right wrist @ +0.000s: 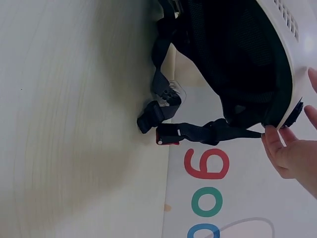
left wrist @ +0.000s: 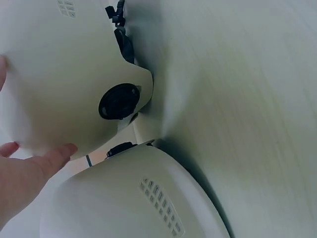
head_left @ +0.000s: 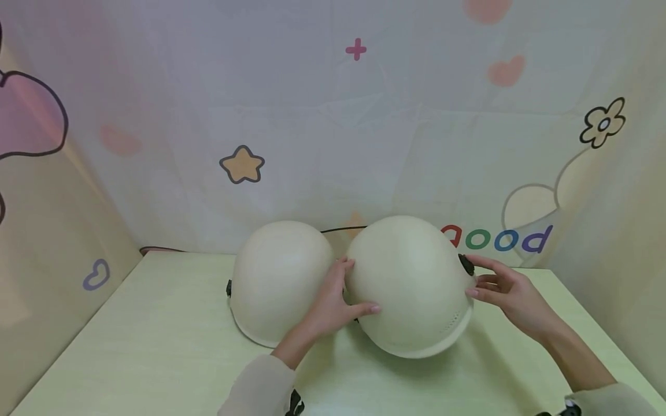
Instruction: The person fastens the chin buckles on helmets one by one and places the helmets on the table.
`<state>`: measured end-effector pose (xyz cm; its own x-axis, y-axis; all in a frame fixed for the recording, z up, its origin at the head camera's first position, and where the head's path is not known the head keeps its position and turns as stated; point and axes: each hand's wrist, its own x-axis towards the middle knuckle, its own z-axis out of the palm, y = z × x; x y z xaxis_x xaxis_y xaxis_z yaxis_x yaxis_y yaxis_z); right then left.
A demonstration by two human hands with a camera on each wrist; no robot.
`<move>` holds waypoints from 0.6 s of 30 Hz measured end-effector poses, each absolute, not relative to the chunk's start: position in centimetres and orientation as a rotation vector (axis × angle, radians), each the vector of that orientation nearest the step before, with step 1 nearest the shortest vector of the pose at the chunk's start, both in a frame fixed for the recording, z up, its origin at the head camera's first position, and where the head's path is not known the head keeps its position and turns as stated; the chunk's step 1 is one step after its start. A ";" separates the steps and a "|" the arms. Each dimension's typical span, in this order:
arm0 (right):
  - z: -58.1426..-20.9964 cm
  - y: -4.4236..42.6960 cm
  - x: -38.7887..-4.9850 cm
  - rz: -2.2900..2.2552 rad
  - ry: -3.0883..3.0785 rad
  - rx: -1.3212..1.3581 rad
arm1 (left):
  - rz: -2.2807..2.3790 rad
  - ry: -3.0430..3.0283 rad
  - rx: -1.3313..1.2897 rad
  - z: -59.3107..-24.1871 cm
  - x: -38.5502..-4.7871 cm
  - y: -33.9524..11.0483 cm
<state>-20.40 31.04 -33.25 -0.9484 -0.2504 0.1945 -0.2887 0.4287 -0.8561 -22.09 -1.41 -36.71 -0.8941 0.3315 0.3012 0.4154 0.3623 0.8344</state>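
Two cream-white helmets stand side by side in the head view. The right helmet (head_left: 408, 283) is tilted, its lower front edge raised above the table. My left hand (head_left: 330, 303) touches its left side, fingers and thumb spread on the smooth shell. At the opposite side my right hand (head_left: 515, 297) pinches the rim beside a black side knob (head_left: 466, 264). The right wrist view shows the dark padded lining (right wrist: 237, 54) and a black chin strap (right wrist: 198, 131) with buckles hanging to the table. The left helmet (head_left: 281, 280) rests dome up next to my left hand.
A pale wood-grain table (head_left: 171, 323) lies beneath the helmets. Behind it hangs a printed cloth backdrop (head_left: 312, 127), with more cloth at both sides. A thin black cord (head_left: 343, 229) runs along the rear, partly hidden by the helmets.
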 end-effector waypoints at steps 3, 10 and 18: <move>-33.0 30.9 -20.4 1.598 -2.615 0.491 | -1.539 -2.542 -0.719 -36.4 -22.1 -1.5; -32.3 30.2 -20.3 1.571 -2.585 0.485 | -1.528 -2.566 -0.737 -36.0 -22.1 -2.1; -32.0 29.9 -20.2 1.573 -2.573 0.480 | -1.537 -2.572 -0.695 -36.0 -22.0 -2.3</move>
<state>-20.21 29.91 -31.97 -0.9469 -0.2188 0.2358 -0.3096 0.4212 -0.8525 -21.98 -2.28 -35.97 -0.8959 0.3447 0.2803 0.4101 0.3991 0.8201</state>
